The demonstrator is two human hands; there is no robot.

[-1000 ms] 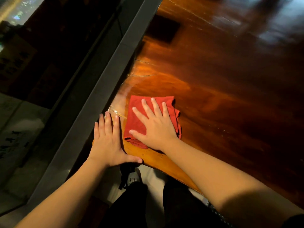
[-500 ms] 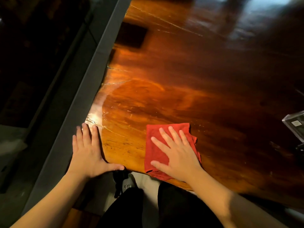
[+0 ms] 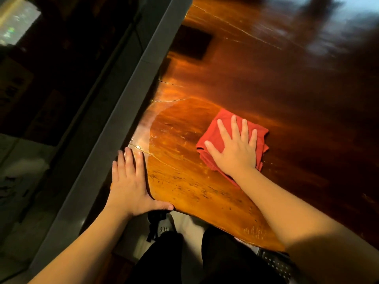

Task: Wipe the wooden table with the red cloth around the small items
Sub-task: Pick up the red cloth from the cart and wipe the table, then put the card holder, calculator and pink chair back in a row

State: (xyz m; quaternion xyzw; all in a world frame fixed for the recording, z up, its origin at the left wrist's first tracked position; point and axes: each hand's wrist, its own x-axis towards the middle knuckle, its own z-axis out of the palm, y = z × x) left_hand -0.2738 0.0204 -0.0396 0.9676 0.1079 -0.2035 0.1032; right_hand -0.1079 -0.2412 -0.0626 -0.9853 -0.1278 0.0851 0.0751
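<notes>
A folded red cloth (image 3: 214, 136) lies on the glossy wooden table (image 3: 180, 177), a little way in from the near edge. My right hand (image 3: 235, 148) presses flat on top of the cloth with its fingers spread. My left hand (image 3: 129, 181) rests flat at the table's left near corner, fingers together and thumb along the front edge, holding nothing. A wet-looking sheen covers the wood left of the cloth. No small items are in view.
A grey ledge (image 3: 114, 111) runs along the table's left side, with dark glass beyond it. A dark rectangular patch (image 3: 190, 43) sits on the table at the far left. My dark-trousered legs and a shoe (image 3: 164, 226) are below the front edge.
My right hand has slid the cloth away from the front edge, further onto the table and to the right. My left hand has stayed at the corner. The items at the right edge have left view.
</notes>
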